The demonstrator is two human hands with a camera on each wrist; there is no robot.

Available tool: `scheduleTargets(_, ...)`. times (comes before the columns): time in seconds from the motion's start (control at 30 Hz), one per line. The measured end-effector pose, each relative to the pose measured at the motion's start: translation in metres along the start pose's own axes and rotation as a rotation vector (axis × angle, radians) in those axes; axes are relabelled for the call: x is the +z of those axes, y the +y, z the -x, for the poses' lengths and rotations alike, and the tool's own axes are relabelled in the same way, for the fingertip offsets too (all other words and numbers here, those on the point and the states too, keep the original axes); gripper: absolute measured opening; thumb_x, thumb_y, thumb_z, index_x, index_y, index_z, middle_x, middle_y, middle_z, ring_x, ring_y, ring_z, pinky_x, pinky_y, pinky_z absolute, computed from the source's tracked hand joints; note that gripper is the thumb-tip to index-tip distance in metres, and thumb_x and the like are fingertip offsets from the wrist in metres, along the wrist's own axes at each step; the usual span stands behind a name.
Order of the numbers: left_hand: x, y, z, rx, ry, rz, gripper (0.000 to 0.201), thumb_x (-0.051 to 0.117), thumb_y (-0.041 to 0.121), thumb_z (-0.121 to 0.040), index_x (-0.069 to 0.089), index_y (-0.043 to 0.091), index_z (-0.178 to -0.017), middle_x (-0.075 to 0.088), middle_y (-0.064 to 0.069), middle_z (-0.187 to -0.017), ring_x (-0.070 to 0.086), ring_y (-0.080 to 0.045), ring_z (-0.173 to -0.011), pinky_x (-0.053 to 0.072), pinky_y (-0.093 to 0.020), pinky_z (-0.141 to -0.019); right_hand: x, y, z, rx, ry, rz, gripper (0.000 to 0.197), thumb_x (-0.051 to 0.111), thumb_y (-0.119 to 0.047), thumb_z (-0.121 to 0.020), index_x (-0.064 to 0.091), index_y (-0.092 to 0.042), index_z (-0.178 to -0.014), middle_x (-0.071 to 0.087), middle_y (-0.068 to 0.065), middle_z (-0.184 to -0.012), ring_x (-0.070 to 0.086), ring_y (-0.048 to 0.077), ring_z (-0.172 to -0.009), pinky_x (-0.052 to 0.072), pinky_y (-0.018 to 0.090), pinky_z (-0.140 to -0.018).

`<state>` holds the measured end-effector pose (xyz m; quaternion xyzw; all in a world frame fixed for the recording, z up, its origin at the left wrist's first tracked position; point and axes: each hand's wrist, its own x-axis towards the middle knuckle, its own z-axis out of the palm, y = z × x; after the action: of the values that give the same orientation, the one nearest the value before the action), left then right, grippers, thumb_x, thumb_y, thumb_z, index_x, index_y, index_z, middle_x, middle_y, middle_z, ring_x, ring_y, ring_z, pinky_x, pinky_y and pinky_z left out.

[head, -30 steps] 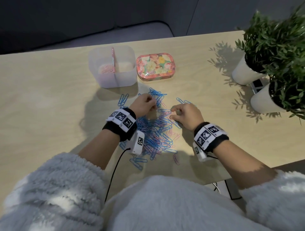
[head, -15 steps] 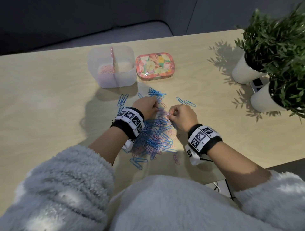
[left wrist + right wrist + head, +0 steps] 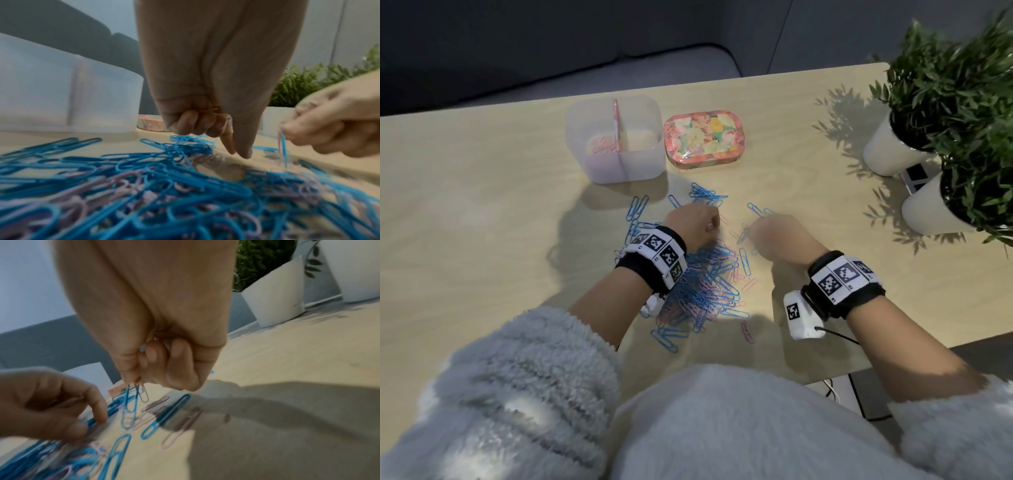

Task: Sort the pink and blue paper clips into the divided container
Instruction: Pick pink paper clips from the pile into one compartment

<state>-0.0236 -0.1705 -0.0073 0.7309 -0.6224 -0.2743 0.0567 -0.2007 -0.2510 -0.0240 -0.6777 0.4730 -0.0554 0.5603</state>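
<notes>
A heap of blue and pink clips [image 3: 709,284] lies on the table [image 3: 482,222], near the divided container [image 3: 616,144], whose left compartment holds pink clips. The right hand [image 3: 164,353] pinches a few clips, blue and pink, which dangle just above the table. The left hand [image 3: 207,120] has its fingers curled, forefinger and thumb pointing down to the table at the heap's far edge; whether it grasps a clip I cannot tell. A floral tin [image 3: 705,138] sits just beside the container.
</notes>
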Motion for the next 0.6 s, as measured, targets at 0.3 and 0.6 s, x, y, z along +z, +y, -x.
scheduleTargets(0.3, 0.007, -0.008, 0.006, -0.018, -0.044, 0.066, 0.015, 0.049, 0.02, -0.092, 0.053, 0.005, -0.092, 0.06, -0.012, -0.095, 0.056, -0.029, -0.091, 0.043, -0.037, -0.079, -0.007, -0.009, 0.001, 0.077, 0.171, -0.541, 0.019, 0.055, 0.008, -0.085, 0.054, -0.001, -0.069, 0.065, 0.005, -0.048, 0.053, 0.009, -0.034, 0.031, 0.013, -0.032)
scheduleTargets(0.6, -0.014, -0.004, -0.016, -0.19, 0.033, 0.701, 0.012, 0.041, 0.009, -0.094, 0.053, 0.009, -0.097, 0.044, 0.002, -0.065, 0.047, -0.006, -0.052, 0.035, -0.009, -0.043, -0.015, -0.008, -0.004, 0.152, 0.323, -0.483, 0.031, 0.039, 0.003, -0.088, 0.049, -0.006, -0.06, 0.045, 0.009, -0.05, 0.047, 0.01, -0.029, 0.023, 0.012, -0.034)
